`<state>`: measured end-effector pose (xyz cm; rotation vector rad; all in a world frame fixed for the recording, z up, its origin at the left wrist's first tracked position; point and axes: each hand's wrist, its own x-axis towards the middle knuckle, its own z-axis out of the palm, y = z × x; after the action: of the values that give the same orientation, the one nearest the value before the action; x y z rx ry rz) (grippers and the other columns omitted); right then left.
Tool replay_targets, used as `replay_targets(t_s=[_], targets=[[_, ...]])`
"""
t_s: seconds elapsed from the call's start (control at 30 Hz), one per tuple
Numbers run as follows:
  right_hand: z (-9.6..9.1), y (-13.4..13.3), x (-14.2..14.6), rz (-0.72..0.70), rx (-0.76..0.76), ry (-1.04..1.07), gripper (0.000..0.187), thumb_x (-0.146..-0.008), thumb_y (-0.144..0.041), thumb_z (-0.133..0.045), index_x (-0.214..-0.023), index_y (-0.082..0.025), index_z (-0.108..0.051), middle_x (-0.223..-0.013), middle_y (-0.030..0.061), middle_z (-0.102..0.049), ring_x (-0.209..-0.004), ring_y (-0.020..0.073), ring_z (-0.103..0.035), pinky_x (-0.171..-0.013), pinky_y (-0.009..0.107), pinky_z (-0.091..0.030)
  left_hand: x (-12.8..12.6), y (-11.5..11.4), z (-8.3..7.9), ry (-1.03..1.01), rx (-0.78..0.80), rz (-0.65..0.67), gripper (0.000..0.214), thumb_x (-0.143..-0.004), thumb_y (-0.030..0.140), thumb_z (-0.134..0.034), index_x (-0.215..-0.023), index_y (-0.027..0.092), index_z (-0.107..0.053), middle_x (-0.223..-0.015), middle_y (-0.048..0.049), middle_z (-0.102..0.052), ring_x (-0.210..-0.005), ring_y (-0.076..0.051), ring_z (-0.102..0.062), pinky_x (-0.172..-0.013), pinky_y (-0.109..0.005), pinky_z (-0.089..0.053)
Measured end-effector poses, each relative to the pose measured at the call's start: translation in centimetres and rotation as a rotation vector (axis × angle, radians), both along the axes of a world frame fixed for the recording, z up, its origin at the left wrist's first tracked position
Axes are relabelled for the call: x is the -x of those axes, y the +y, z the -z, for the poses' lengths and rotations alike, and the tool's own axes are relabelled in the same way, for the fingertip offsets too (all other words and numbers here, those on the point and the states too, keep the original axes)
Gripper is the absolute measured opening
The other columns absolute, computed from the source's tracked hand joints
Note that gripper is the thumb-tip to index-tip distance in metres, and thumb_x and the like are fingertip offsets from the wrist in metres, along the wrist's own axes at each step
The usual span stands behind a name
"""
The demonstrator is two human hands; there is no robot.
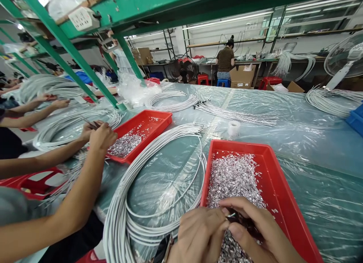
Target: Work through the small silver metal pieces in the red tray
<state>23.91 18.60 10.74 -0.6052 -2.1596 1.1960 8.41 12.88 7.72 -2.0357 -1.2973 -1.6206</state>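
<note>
My left hand (198, 236) and my right hand (255, 229) meet at the bottom centre, over the near end of a red tray (279, 187) heaped with small silvery foil scraps (231, 178). Both hands are closed in a pinch around a thin cable end with dark wires (236, 217) between the fingertips. A big coil of grey-white cables (127, 217) lies just left of the tray, by my left wrist.
A co-worker's hands (98, 134) work at the left beside a second red tray (147, 127) of scraps. More cable bundles (172, 100) and a tape roll (234, 127) lie on the plastic-covered table (312, 142). Green shelf posts (70, 55) rise at the left. A blue bin (356, 119) sits at the right edge.
</note>
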Motion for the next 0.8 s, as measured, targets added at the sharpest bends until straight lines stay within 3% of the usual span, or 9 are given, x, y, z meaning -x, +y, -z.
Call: replay_targets(t_s=[0.37, 0.57, 0.8], targets=[[0.15, -0.05, 0.03, 0.026, 0.0, -0.025, 0.028, -0.097, -0.034, -0.045, -0.113, -0.018, -0.062, -0.091, 0.0061, -0.066, -0.079, 0.0209, -0.067, -0.051, 0.017, -0.057, -0.45, 0.11, -0.17, -0.046, 0.026, -0.065, 0.014, -0.094, 0.015, -0.045, -0.086, 0.013, -0.057, -0.065, -0.0008, -0.069, -0.056, -0.006, -0.065, -0.059, -0.013, -0.052], [0.32, 0.02, 0.1, 0.025, -0.087, -0.004, 0.026, -0.097, -0.03, -0.044, -0.115, -0.02, -0.06, -0.093, 0.0042, -0.067, -0.077, 0.0194, -0.067, -0.05, 0.016, -0.056, -0.55, 0.08, -0.33, -0.072, 0.061, -0.097, 0.017, -0.095, 0.019, -0.043, -0.085, 0.015, -0.057, -0.064, 0.0003, -0.068, -0.054, -0.007, -0.065, -0.057, -0.015, -0.051], [0.71, 0.07, 0.35, 0.034, -0.066, 0.098, 0.028, -0.097, -0.024, -0.043, -0.12, -0.024, -0.058, -0.103, 0.0012, -0.065, -0.081, 0.0163, -0.067, -0.058, 0.015, -0.056, -0.42, -0.03, -0.26, -0.123, 0.181, -0.023, 0.015, -0.094, 0.018, -0.042, -0.087, 0.016, -0.055, -0.06, 0.0022, -0.064, -0.054, -0.008, -0.063, -0.054, -0.016, -0.049]])
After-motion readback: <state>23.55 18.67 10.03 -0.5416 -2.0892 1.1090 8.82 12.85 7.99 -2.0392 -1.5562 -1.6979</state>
